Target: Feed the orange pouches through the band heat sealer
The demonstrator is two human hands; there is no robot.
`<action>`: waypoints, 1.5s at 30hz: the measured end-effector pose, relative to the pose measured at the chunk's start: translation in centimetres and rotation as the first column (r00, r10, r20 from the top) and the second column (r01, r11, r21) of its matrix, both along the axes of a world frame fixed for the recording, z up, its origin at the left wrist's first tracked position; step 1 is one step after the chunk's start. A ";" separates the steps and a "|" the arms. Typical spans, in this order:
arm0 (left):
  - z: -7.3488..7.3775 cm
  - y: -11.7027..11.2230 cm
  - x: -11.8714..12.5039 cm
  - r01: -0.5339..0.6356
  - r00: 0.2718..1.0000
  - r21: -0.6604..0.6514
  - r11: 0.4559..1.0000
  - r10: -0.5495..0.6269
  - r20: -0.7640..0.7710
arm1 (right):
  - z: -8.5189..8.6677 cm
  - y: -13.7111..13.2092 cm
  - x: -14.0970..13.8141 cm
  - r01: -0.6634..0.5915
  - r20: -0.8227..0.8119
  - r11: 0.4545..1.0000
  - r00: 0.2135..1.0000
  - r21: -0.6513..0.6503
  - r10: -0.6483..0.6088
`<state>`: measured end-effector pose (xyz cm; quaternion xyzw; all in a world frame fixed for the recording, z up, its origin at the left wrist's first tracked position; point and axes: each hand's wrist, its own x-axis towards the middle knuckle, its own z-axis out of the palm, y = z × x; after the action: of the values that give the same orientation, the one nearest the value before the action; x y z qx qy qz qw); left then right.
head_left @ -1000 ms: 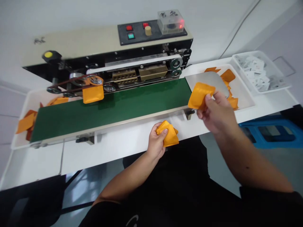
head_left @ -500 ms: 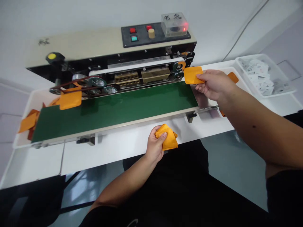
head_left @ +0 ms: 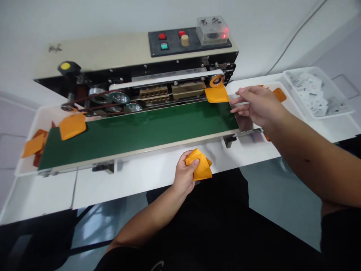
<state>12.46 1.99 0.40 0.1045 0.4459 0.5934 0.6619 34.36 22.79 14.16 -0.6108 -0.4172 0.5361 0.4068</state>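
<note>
My left hand [head_left: 185,171] is closed round a few small orange pouches [head_left: 202,168], thumb on top, in front of the belt. Fingers apart and holding nothing, my right hand [head_left: 255,103] hovers by the right end of the green conveyor belt [head_left: 158,126]. Just left of its fingertips, a single orange pouch [head_left: 216,94] has its upper edge at the rollers of the band sealing machine [head_left: 113,49] and hangs over the belt. At the belt's left end another orange pouch [head_left: 72,126] lies tilted, clear of the drive wheels.
A white tray [head_left: 25,163] at the left holds several orange pouches. On the right, another white tray [head_left: 293,109] with orange pouches stands beside a clear bin [head_left: 345,110] of small white packets. Buttons and a clear box [head_left: 213,31] sit atop the machine.
My right hand has let go of its pouch and drawn slightly back; that pouch has moved left into the rollers. The far pouch has travelled left, out of the wheels. My left hand stays put.
</note>
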 end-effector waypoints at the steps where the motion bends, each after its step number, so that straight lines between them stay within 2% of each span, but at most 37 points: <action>1: 0.0 0.0 -0.1 0.003 1.000 0.003 1.000 -0.003 0.000 | -0.1 -1.1 0.3 0.014 0.013 0.999 1.000 0.030 -0.014; 4: 0.1 0.0 -0.1 0.011 1.000 0.013 1.000 -0.011 -0.003 | -1.0 -6.0 0.8 -0.015 0.039 0.991 0.999 0.131 0.009; 6: 0.2 0.2 0.1 0.018 1.000 0.018 1.000 -0.018 -0.007 | -2.2 -10.1 0.5 -0.136 0.067 0.975 0.990 0.174 0.126; 9: 0.3 0.5 0.6 0.015 1.000 0.022 1.000 -0.015 -0.018 | -4.2 -15.4 -0.6 -0.326 0.165 0.935 0.939 0.142 0.302; 12: 0.4 0.8 1.4 -0.001 1.000 0.017 1.000 0.002 -0.023 | -6.0 -18.2 -2.0 -0.409 0.298 0.907 0.882 0.103 0.364; 17: 0.5 1.1 2.4 -0.048 0.995 0.029 0.998 0.051 -0.082 | -7.9 -18.4 -3.1 -0.405 0.413 0.907 0.850 0.113 0.328; 25: 0.4 1.3 3.0 -0.072 0.989 0.060 0.996 0.080 -0.126 | -9.0 -18.7 -3.7 -0.314 0.400 0.945 0.881 0.094 0.253; 30: 0.6 1.2 2.8 -0.072 0.988 0.068 0.995 0.081 -0.129 | -9.0 -19.1 -3.9 -0.314 0.434 0.942 0.870 0.121 0.235; 37: 0.4 0.8 2.4 0.073 0.986 0.105 0.992 -0.056 -0.158 | -7.7 -18.3 -3.6 -0.364 0.488 0.922 0.833 0.130 0.259; 40: 0.2 0.6 2.4 0.087 0.991 0.089 0.992 -0.078 -0.106 | -7.5 -17.7 -3.2 -0.381 0.383 0.920 0.866 0.093 0.320; 43: -0.1 0.5 2.4 0.091 0.996 0.073 0.993 -0.092 0.001 | -7.2 -17.0 -2.7 -0.349 0.131 0.937 0.929 0.007 0.345; 45: -0.3 0.4 2.3 0.097 0.994 0.070 0.993 -0.100 0.043 | -6.9 -16.5 -2.2 -0.330 -0.012 0.943 0.944 -0.039 0.330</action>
<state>14.73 2.38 0.13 0.1351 0.4043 0.5770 0.6967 32.11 6.27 7.24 -0.5391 -0.5014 0.6067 0.2998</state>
